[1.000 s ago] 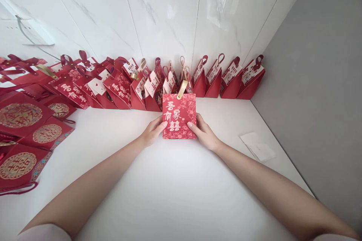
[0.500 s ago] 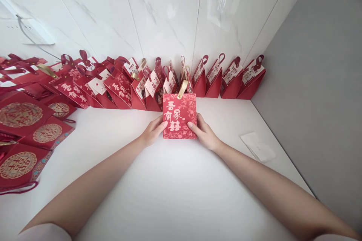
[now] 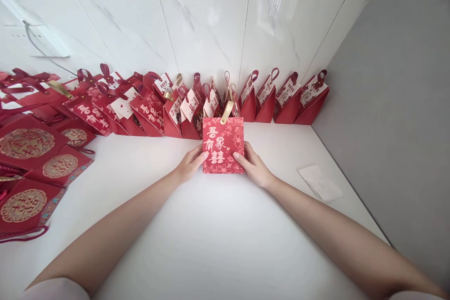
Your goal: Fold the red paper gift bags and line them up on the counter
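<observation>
Two hands [image 3: 191,162] [image 3: 257,165] clasp one wearer-facing red box [image 3: 230,143], gold strap [image 3: 228,111] topping its long axis.

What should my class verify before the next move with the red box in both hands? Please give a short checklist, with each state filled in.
1. Left hand on the box: ok, it grips the left side.
2. Right hand on the box: ok, it grips the right side.
3. Gold strap in place: ok, it is fastened near the top edge.
4. Clear view of the back row: not ok, the box hides part of it.
5. White paper clear of the hands: ok, it lies apart, to the right.
6. Box contents: cannot tell, the inside is hidden.
</observation>
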A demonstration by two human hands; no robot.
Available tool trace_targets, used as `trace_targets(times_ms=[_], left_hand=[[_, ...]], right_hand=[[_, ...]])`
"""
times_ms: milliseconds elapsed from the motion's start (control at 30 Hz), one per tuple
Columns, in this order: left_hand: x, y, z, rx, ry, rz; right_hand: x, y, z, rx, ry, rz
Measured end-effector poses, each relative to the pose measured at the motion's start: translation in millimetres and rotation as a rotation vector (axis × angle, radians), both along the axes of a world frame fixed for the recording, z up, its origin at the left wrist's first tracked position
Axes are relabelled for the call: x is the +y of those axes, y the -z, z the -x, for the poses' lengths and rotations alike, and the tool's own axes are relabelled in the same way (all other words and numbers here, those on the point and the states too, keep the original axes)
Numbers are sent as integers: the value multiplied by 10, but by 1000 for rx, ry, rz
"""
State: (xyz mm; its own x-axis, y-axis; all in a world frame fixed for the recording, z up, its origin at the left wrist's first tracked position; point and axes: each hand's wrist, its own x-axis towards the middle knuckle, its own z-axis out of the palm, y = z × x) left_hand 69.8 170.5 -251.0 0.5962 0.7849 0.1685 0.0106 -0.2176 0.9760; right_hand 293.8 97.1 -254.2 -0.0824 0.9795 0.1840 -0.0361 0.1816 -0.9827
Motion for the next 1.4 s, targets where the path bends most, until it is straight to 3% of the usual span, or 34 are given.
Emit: trace_targets(times_ms=[1033,1167,1300,1400], left_hand=[[2,10,-2,-8,-23,28],[-20,-30,-19,-17,-113,12],[-82,-83,-3,132,-153,-181],[-133,-110,-7,130,-165,-272]], right_hand=[[-14,36,-45,21,-15,-23],[-80,14,-75,-96,-100,-153],[-163,-25,-38,-366,-269,-450],[-196,-48,11,-538,-257,-504]])
